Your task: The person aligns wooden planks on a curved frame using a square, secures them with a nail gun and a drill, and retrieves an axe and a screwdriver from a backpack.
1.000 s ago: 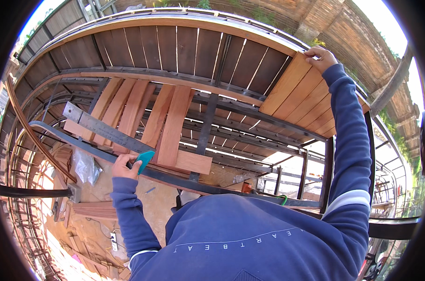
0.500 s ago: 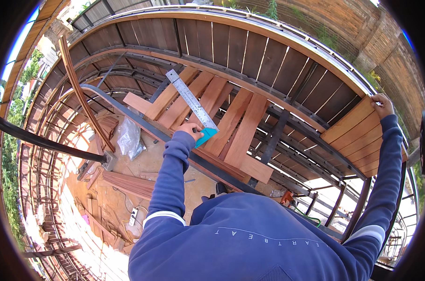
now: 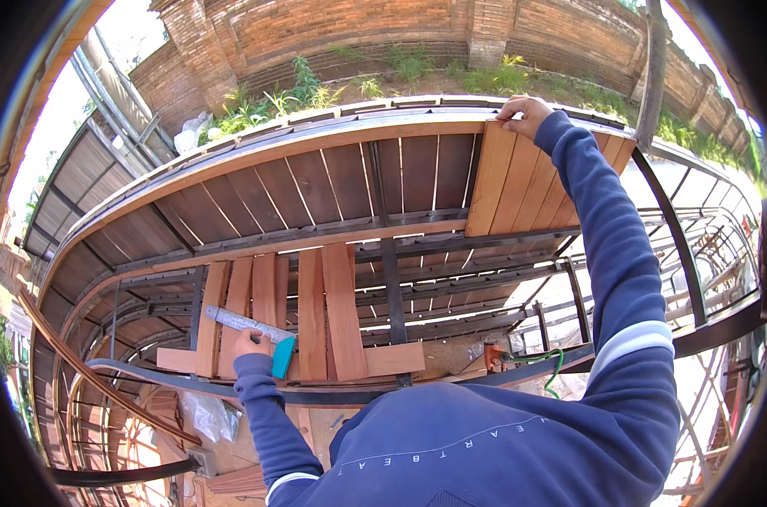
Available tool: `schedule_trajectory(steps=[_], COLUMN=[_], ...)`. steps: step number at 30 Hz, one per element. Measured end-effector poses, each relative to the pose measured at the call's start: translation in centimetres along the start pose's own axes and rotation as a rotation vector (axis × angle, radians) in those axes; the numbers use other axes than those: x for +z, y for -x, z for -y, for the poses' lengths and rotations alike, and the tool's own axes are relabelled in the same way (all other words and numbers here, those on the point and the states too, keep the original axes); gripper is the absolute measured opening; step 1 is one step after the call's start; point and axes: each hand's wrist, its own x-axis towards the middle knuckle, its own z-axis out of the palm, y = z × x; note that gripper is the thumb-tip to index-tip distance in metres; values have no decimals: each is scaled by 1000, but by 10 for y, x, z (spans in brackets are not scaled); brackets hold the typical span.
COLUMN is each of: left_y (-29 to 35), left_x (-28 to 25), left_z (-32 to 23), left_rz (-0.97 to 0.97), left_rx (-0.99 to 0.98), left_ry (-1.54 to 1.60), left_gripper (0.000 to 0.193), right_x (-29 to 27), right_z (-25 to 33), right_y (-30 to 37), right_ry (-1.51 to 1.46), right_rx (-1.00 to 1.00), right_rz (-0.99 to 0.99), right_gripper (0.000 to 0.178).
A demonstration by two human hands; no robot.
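Observation:
My left hand [image 3: 250, 345] is closed around a try square [image 3: 247, 322] with a metal blade and a teal handle. The square is over the reddish loose boards [image 3: 312, 313], its blade slanting across them. My right hand [image 3: 525, 114] reaches up and away, its fingers pinching the upper end of a light brown wooden plank [image 3: 493, 182]. That plank is the leftmost of several fitted side by side on the curved frame. The right fingertips partly hide the plank's corner.
Dark metal bars [image 3: 392, 287] and a curved wooden rail [image 3: 257, 148] run across the frame. An orange tool [image 3: 495, 355] with a green cord [image 3: 557, 372] is at the lower right. A clear plastic bag [image 3: 210, 416] lies below left. A brick wall [image 3: 341, 34] stands beyond.
The view has turned to the right. The try square, still in my left hand, now lies closer to level. My right hand stays at the same plank corner.

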Motion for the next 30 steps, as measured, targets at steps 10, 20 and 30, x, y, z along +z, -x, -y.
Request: schedule_trajectory(steps=[10,20,30], left_y=[-9,-36,-40], left_x=[-56,18,36], left_z=[-395,-566,-573], left_rz=[-48,166,114], left_rx=[1024,1110,1105], left_ry=[490,58,38], left_gripper=[26,31,34], right_x=[6,10,11], right_z=[-13,-15,-22], right_y=[-5,-3,1], right_ry=[-86,-54,-124], right_rx=[-8,-52,-63], right_rz=[-39,-97,-128], right_gripper=[20,20,24])
